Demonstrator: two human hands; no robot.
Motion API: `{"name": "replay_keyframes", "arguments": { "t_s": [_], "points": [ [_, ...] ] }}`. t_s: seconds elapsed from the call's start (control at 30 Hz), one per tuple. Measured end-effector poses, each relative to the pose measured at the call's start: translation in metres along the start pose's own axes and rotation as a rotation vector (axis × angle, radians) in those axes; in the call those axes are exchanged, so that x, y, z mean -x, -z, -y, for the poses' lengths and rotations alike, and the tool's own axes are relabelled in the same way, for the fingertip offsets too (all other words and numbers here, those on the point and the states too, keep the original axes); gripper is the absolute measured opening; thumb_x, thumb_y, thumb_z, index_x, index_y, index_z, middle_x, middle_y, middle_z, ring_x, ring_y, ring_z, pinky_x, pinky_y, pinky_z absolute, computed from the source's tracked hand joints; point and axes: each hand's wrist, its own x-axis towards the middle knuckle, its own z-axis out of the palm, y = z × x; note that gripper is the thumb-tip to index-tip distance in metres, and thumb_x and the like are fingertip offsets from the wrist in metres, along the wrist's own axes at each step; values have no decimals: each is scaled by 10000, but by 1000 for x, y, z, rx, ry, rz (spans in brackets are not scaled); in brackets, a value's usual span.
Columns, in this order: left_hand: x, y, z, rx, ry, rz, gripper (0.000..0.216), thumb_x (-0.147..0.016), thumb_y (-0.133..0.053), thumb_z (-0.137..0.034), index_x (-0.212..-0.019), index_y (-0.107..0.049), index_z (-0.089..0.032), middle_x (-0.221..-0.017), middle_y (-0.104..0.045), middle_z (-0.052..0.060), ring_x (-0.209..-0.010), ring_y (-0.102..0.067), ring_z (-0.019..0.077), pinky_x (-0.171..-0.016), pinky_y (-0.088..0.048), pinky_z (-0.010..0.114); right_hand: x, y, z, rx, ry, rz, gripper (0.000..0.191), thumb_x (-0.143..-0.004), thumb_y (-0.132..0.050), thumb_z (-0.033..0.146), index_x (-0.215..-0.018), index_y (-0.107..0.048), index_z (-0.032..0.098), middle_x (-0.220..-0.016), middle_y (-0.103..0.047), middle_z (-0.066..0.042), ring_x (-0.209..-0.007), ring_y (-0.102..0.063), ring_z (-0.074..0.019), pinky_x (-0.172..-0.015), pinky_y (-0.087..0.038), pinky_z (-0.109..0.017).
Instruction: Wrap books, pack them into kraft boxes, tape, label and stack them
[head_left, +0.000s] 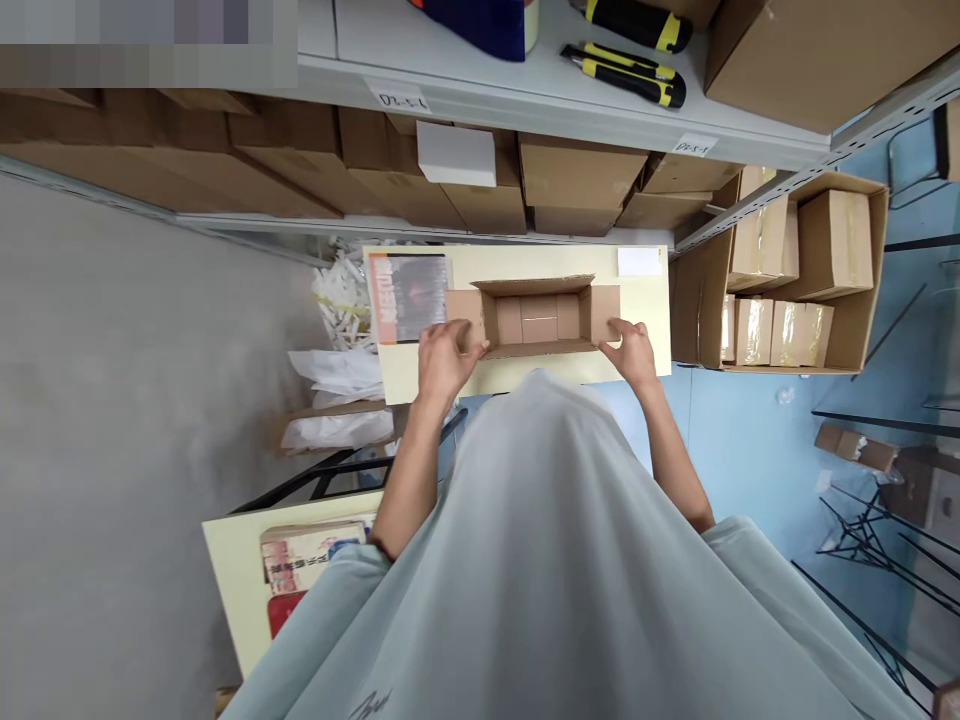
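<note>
A small open cardboard box [536, 318] sits on a pale yellow table [645, 300], its flaps folded outward. My left hand [444, 358] grips the box's left flap and near corner with curled fingers. My right hand [630, 350] holds the right flap the same way. The inside of the box shows bare cardboard. A shrink-wrapped book or magazine [409, 297] with an orange spine lies flat on the table just left of the box.
A white label [639, 261] lies at the table's far right. Shelves behind hold cardboard boxes [577, 170] and yellow-black utility knives [626, 75]. A large open carton [795, 275] of wrapped packs stands right. White bags [341, 375] lie left; another table with packages [300, 560] is near.
</note>
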Motion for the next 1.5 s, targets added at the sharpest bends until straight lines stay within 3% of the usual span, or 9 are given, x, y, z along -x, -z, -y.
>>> {"name": "replay_keyframes", "arguments": {
  "t_s": [0.13, 0.3, 0.63, 0.97, 1.33, 1.5],
  "points": [
    [-9, -26, 17, 162, 154, 119, 623, -867, -925, -368, -1441, -768, -181, -1537, -761, 181, -1460, -691, 416, -1276, -551, 568, -13, -23, -8, -79, -81, 99, 661, -989, -870, 536, -1525, -773, 163, -1338, -833, -188, -1221, -723, -376, -1073, -643, -514],
    [-17, -48, 22, 234, 221, 98, 623, -869, -769, -172, -1492, -749, -184, -1560, -754, 177, -1424, -732, 373, -1183, -630, 530, -29, -39, -13, -96, -126, 196, 539, -1022, -816, 421, -1502, -804, 176, -1153, -863, -145, -1071, -797, -311, -1075, -640, -457],
    [-16, -54, 22, 281, 239, 62, 630, -860, -675, -165, -1484, -758, -157, -1382, -831, 157, -1254, -801, 338, -1124, -663, 478, -30, -42, -15, -72, -72, 211, 475, -1068, -686, 348, -1488, -801, 157, -1022, -882, -129, -1015, -819, -320, -1044, -644, -459],
    [-15, -55, 23, 314, 258, 64, 649, -860, -686, -147, -1505, -751, -147, -1505, -780, 183, -1206, -805, 324, -1092, -681, 469, -27, -46, -17, -87, -55, 182, 455, -1046, -646, 354, -1421, -815, 159, -851, -829, -82, -902, -786, -305, -984, -646, -444],
    [-11, -58, 20, 308, 267, 51, 677, -857, -673, -119, -1529, -746, -131, -1527, -774, 187, -1194, -813, 318, -1097, -665, 446, -17, -45, -8, -74, -64, 177, 401, -1115, -577, 455, -1334, -801, 204, -765, -776, -69, -813, -739, -312, -948, -639, -442],
    [-9, -58, 19, 301, 260, 45, 664, -864, -678, -124, -1524, -748, -136, -1512, -786, 176, -1193, -814, 299, -1103, -660, 423, -15, -44, -5, -58, -74, 173, 433, -1096, -546, 386, -1389, -777, 165, -842, -791, -98, -863, -737, -323, -953, -635, -467]
  ]
}}
